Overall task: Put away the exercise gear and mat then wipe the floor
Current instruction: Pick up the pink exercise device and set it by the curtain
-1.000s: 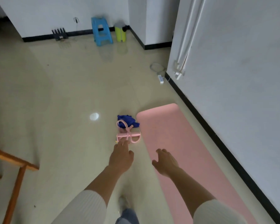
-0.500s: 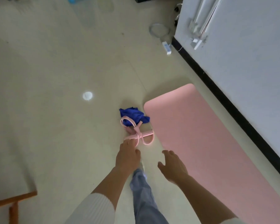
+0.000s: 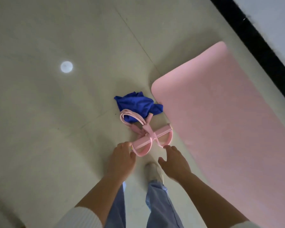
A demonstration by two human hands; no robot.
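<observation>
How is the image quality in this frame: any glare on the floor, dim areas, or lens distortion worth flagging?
Head view: a round white glare spot sits on the glossy beige tiled floor; light is dim and soft, darkening toward the lower left corner; wide-angle bending curves the black baseboard; the pink pedal resistance puller and crumpled blue cloth stay readable.

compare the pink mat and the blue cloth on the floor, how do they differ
The pink mat lies flat and spread out; the blue cloth is crumpled in a heap. The mat is far larger and runs out of view, while the cloth is small and wholly visible. Loops of the pink pull-rope exerciser lie over the cloth; nothing lies on the visible mat. Both rest on the tiled floor, neither held.
</observation>
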